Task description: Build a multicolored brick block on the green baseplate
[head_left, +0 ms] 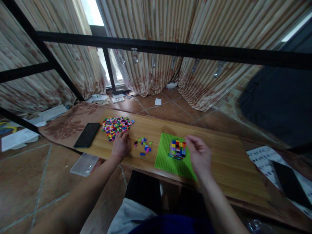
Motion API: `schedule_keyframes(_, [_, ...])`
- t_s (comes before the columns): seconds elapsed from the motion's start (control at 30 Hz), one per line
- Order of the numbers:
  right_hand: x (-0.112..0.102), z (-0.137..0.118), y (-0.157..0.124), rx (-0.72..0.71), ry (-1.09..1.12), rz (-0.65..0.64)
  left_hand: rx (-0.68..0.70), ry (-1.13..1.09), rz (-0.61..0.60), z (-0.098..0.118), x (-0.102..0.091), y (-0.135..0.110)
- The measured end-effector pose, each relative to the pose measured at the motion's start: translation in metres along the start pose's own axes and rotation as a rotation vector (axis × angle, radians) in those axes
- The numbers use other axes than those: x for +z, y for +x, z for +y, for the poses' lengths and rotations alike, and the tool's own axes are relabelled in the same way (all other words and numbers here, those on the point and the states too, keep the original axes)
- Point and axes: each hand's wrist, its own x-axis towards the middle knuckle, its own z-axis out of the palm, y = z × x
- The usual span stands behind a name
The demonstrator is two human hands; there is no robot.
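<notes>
A small tower of many-coloured bricks [177,149] stands on a green baseplate [168,162] on a low wooden table [229,162]. My right hand [200,155] hovers just right of the tower, fingers curled with thumb and forefinger pinched near its top; what they hold, if anything, is too small to see. My left hand [121,145] rests on the table with fingers curled down, at the near edge of a heap of loose coloured bricks [115,126]. Several scattered bricks [143,145] lie between my left hand and the baseplate.
A black phone [87,135] lies at the table's left end. A clear plastic lid [84,164] sits on the tiled floor below. Black metal bars [170,48] cross overhead before striped curtains. Another dark phone [291,184] lies on paper at the right.
</notes>
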Motion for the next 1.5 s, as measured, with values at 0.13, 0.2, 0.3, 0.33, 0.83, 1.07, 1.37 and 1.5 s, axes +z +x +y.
schedule_keyframes(0.13, [0.040, -0.022, -0.035, -0.263, -0.250, -0.352, -0.015, -0.012, 0.002, 0.002, -0.001, -0.001])
schedule_keyframes(0.2, [0.064, -0.023, -0.045, -0.373, -0.342, -0.483, -0.016, -0.017, 0.004, 0.002, 0.000, -0.002])
schedule_keyframes(0.3, [0.103, -0.012, -0.045, -0.455, -0.489, -0.596, -0.006, -0.022, -0.005, 0.001, 0.001, -0.002])
schedule_keyframes(0.33, [0.115, -0.007, -0.042, -0.485, -0.547, -0.635, -0.004, -0.023, -0.008, 0.001, 0.002, -0.003])
schedule_keyframes(0.83, [0.174, 0.010, -0.019, -0.661, -0.933, -0.887, -0.016, -0.036, 0.001, -0.001, 0.001, -0.002])
schedule_keyframes(1.07, [0.135, -0.017, -0.042, -0.431, -0.527, -0.713, 0.015, -0.029, 0.013, -0.005, 0.002, 0.000])
schedule_keyframes(1.37, [0.005, -0.002, -0.047, -0.266, -0.338, -0.301, 0.011, -0.024, -0.003, -0.003, -0.001, 0.001])
schedule_keyframes(1.5, [-0.019, 0.009, -0.026, -0.280, -0.465, -0.204, 0.012, 0.010, 0.000, -0.001, -0.001, 0.002])
